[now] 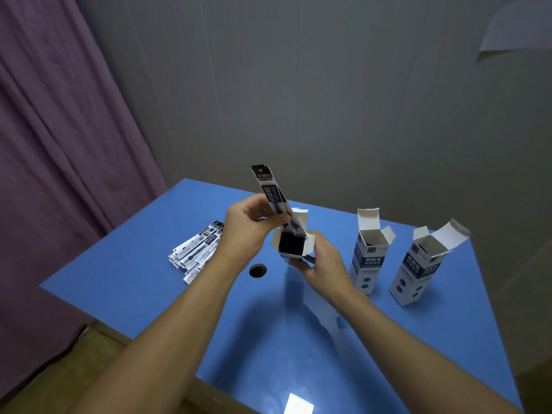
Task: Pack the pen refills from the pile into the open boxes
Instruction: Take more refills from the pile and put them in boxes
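My right hand [321, 261] grips the open box [294, 245] tilted toward me so the refill [273, 195] pinched in my left hand [248, 225] slides in.

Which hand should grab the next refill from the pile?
Left, probably. The pile lies on the left hand's side, and that hand only pinches a refill already entering the box. The right hand is busy holding that box.

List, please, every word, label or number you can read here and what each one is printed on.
None reads clearly.
Two standing boxes: large white characters on blue, too blurred.
Refill packet in the left hand: print blurred.
Pile of refills: print too small.
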Demonstrator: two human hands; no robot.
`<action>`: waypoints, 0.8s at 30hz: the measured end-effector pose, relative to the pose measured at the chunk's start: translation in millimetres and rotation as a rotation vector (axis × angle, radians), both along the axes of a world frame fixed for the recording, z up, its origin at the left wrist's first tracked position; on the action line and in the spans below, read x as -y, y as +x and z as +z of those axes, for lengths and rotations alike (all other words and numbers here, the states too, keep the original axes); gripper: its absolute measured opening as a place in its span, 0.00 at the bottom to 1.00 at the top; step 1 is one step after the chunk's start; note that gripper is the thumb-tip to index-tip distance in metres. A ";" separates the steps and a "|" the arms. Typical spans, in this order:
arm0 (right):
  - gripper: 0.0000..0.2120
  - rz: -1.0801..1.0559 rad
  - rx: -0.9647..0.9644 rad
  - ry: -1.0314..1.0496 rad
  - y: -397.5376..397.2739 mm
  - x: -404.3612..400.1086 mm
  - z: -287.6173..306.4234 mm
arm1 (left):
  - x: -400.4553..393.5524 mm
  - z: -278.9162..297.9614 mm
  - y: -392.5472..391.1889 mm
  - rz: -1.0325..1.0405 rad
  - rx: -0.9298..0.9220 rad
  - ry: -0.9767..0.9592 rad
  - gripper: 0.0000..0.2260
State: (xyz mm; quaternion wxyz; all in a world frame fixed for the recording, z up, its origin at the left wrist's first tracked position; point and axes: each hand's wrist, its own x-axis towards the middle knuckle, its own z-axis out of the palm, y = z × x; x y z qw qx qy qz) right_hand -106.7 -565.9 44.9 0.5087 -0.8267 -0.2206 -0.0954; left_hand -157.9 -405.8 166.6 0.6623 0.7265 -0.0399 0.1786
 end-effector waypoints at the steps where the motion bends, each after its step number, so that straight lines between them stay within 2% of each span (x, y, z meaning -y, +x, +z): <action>1: 0.21 0.002 0.001 -0.012 -0.1 -0.1 -0.1 | -0.7 -1.4 0.0 -0.003 -0.009 0.007 0.13; 11: 0.21 0.022 0.008 -0.004 -1.6 -0.9 2.7 | 1.0 -5.2 -2.6 0.124 -0.020 0.020 0.09; 24: 0.22 0.039 0.020 -0.037 -2.6 -4.0 1.6 | -0.1 -5.6 -10.7 0.171 0.014 0.099 0.06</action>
